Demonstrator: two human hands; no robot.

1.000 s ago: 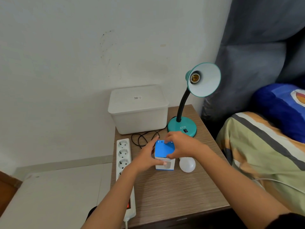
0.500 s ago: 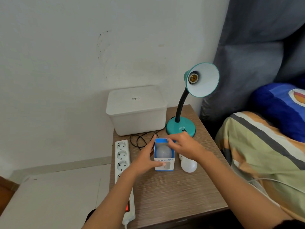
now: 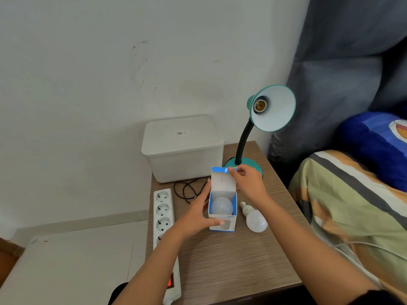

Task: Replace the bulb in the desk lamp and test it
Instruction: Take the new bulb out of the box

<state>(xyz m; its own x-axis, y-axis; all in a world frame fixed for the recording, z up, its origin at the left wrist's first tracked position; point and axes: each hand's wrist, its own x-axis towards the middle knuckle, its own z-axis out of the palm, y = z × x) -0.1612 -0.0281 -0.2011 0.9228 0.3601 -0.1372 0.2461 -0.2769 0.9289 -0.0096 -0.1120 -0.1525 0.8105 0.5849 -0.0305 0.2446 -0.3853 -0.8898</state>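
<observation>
A teal desk lamp (image 3: 272, 107) stands at the back of the wooden bedside table (image 3: 231, 260), its socket bare. In front of it a small blue and white bulb box (image 3: 222, 225) stands upright with its lid flap raised. A white bulb (image 3: 222, 206) sits inside the box, dome up. My left hand (image 3: 196, 219) grips the box's left side and front. My right hand (image 3: 247, 183) pinches the top edge of the lid flap. Another white bulb (image 3: 255, 220) lies loose on the table to the right of the box.
A white lidded plastic bin (image 3: 182, 148) sits at the table's back left. A white power strip (image 3: 164, 219) with a lit red switch runs along the left edge, a coiled black cord (image 3: 187, 190) beside it. A bed with a striped blanket (image 3: 356, 205) borders the right.
My right hand has lifted the box's lid flap from closed to fully upright, baring the bulb inside. My left hand has kept its hold on the box.
</observation>
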